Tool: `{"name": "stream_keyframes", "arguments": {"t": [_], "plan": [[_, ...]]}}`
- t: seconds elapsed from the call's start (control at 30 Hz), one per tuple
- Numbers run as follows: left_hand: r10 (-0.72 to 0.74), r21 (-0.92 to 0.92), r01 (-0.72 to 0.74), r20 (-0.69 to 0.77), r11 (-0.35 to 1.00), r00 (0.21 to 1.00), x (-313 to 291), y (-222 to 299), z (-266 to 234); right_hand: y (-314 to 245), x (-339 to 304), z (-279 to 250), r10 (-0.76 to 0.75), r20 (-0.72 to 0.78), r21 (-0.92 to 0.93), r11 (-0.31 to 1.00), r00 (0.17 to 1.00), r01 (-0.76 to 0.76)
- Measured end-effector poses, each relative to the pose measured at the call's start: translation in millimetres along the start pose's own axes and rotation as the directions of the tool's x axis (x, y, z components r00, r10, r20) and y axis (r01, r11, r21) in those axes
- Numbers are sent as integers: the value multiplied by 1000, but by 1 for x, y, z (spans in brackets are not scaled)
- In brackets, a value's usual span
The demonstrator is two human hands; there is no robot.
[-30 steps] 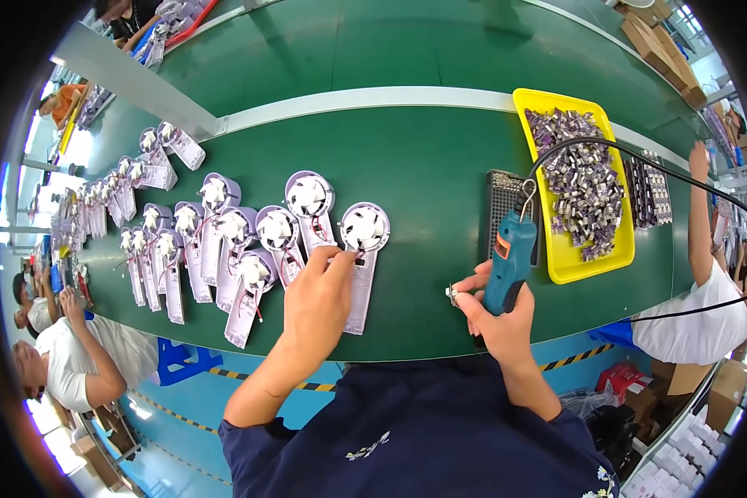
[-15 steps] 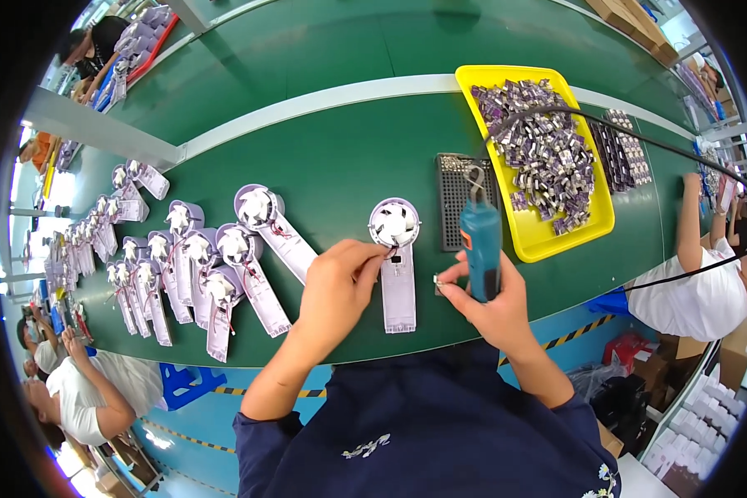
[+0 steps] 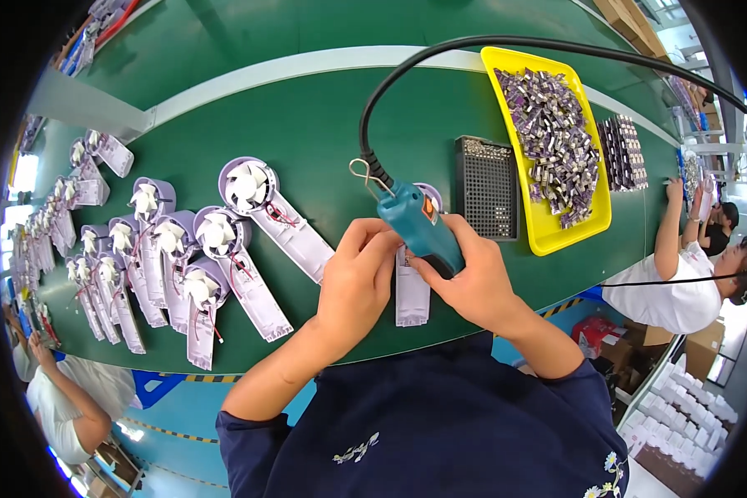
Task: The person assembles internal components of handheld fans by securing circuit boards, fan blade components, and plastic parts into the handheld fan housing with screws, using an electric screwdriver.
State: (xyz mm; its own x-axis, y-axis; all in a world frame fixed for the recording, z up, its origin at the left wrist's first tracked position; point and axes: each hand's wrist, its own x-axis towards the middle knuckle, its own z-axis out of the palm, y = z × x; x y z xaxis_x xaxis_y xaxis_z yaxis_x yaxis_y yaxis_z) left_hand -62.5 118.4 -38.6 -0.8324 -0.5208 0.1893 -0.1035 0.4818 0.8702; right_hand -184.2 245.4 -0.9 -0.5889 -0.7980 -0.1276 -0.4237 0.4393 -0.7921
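While an orange label (image 3: 429, 210) marks the teal handheld tool (image 3: 415, 228), any print is too small to read; the right hand (image 3: 483, 278) grips that tool, and the left hand's (image 3: 355, 278) fingers are drawn narrowly together — on what, I cannot tell; beneath both, the lavender fan housing (image 3: 412, 300) lies on the green table (image 3: 340, 116), above a blue floor (image 3: 195, 407); hands and tool hide its middle — its fan is mostly covered.

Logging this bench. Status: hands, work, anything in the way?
Right hand gripping teal power tool. Left hand at fan housing. Tool and hands partly hide housing.
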Motion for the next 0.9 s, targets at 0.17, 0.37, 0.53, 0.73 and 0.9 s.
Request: {"name": "stream_keyframes", "arguments": {"t": [0.17, 0.37, 0.53, 0.73, 0.9], "plan": [[-30, -103, 28, -18, 994, 999, 3, 3, -1, 4, 1, -1, 29, 17, -16, 999, 999, -29], [42, -98, -38, 46, 994, 998, 10, -10, -5, 6, 6, 2, 16, 5, -144, 989, 1000, -15], [-75, 59, 71, 73, 996, 994, -7, 7, -22, -7, 6, 1, -22, 76, -208, 977, 997, 38], [-129, -525, 150, 76, 838, 989, -5, 0, 35, 29, -19, -14, -82, -44, -221, 973, 996, 71], [-49, -471, 0, -92, 882, 995, -19, -2, 38, -3, -12, -22, -38, 140, -292, 953, 989, 77]]}}
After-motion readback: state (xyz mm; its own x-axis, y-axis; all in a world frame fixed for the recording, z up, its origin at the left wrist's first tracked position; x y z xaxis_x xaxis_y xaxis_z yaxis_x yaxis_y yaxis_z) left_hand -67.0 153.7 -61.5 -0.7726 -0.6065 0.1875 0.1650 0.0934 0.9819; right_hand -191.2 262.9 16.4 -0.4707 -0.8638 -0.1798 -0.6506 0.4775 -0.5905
